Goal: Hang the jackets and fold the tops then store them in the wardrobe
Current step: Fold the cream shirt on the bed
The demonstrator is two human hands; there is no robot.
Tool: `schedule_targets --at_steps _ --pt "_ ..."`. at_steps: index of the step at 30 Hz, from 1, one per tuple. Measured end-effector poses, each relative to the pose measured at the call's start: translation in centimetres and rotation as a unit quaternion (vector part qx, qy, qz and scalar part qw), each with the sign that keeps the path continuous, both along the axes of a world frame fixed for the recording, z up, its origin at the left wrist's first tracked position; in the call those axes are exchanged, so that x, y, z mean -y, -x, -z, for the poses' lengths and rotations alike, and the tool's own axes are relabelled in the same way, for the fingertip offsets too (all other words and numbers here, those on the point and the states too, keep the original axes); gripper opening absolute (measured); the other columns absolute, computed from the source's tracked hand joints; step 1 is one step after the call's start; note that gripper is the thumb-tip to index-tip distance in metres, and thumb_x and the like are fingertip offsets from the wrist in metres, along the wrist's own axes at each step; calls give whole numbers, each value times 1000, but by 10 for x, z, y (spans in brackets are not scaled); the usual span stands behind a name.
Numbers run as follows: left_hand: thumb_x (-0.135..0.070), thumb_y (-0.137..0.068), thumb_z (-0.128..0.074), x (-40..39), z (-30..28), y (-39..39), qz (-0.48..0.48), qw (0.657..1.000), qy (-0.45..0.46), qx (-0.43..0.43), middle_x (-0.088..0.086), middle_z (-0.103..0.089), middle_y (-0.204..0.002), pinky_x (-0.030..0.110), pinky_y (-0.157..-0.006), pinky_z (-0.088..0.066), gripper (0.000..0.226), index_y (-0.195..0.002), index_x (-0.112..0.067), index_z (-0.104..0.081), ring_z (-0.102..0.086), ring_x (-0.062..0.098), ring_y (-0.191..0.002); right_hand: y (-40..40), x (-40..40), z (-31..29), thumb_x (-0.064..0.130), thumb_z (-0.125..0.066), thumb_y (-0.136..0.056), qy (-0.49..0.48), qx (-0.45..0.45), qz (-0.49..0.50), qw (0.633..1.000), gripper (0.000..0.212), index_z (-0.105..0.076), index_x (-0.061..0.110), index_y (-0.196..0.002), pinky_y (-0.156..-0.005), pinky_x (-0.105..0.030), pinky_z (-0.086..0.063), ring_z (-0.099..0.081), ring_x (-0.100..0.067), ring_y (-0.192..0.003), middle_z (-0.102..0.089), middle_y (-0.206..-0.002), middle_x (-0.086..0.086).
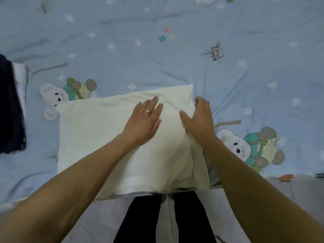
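A cream-white top (98, 137) lies flat on the bed in front of me, partly folded into a rough rectangle. My left hand (143, 120) presses flat on its middle with straight fingers; a ring shows on one finger. At the garment's right edge, my right hand (198, 118) has its thumb on top of the fabric and its fingers over the edge, where a fold of cloth runs down toward me. The fingertips of that hand are hidden behind the edge.
The bed is covered by a light blue quilt (175, 58) printed with bears. A dark garment (10, 109) with a white piece beside it lies at the left edge. My legs in black trousers (143, 220) show at the bottom, against the bed's near edge.
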State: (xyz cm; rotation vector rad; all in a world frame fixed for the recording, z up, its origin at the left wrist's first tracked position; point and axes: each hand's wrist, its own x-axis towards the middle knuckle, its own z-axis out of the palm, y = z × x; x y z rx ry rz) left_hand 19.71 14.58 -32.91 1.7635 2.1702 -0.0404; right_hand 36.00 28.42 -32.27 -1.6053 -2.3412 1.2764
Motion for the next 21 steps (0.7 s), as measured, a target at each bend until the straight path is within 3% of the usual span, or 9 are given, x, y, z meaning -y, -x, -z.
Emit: schedule_targets --at_steps 2,4,6,8,10,13,16,19,21 --pt "-22 -99 -42 -38 -10 -2 65 998 -4 1 17 -31 -158 48 -96 -43 46 -144 -10 -45 -51 42 -121 -16 -4 -10 43 -70 -85 116 -3 47 992 41 -62 11 -109 -77 -33 -48 -62 -24 -100 -65 -105 -4" --pt "-10 -95 -45 -76 -23 -8 148 989 27 2 12 -18 -163 44 -90 -45 56 -150 -17 -36 -54 39 -118 -32 -2 -15 45 -75 -81 243 -7 53 969 31 -67 17 -92 -65 -26 -47 -67 -18 -89 -69 -90 2" --pt "-6 -94 -45 -107 -33 -16 248 966 71 -17 8 -6 -165 41 -86 -46 66 -154 -25 -26 -56 35 -114 -44 6 -15 41 -82 -75 340 10 13 940 35 -69 16 -95 -66 -25 -50 -68 -18 -89 -70 -92 2" --pt "-9 -96 -44 -127 -39 -25 311 940 127 -61 8 -11 -163 40 -82 -46 59 -150 -29 -29 -58 33 -110 -55 15 -9 30 -84 -75 367 29 -43 929 41 -69 9 -107 -79 -32 -55 -67 -22 -96 -71 -102 -4" --pt "-14 -97 -45 -138 -44 -30 307 932 162 -99 8 -29 -153 38 -75 -44 47 -142 -26 -40 -58 34 -111 -61 20 -8 23 -78 -78 346 45 -56 935 35 -69 4 -105 -82 -35 -54 -67 -25 -94 -71 -101 -9" --pt "-16 -100 -44 -149 -56 -43 272 932 183 -152 6 -42 -144 36 -69 -38 38 -137 -24 -47 -60 34 -109 -81 17 -17 19 -70 -80 301 11 20 953 28 -69 -4 -95 -68 -30 -49 -68 -28 -83 -70 -87 -14" --pt "-7 -93 -47 -145 -66 -49 198 969 82 -125 10 -54 -130 36 -57 -30 33 -125 -15 -51 -63 39 -87 -105 12 -35 20 -68 -84 292 -20 104 951 20 -69 2 -93 -61 -27 -46 -64 -22 -73 -65 -77 -5" --pt "1 -85 -52 -121 -72 -48 164 984 6 -73 17 -59 -111 34 -50 -26 27 -111 -7 -56 -62 41 -75 -119 12 -55 25 -73 -81 320 29 17 947 14 -64 14 -83 -57 -25 -45 -62 -15 -67 -65 -75 -1" --pt "6 -78 -58 -98 -74 -37 148 987 -28 -52 16 -60 -105 32 -47 -30 35 -110 -8 -59 -62 39 -72 -113 17 -69 24 -74 -78 325 45 -39 944 16 -60 15 -77 -56 -25 -43 -57 -14 -62 -60 -71 1"
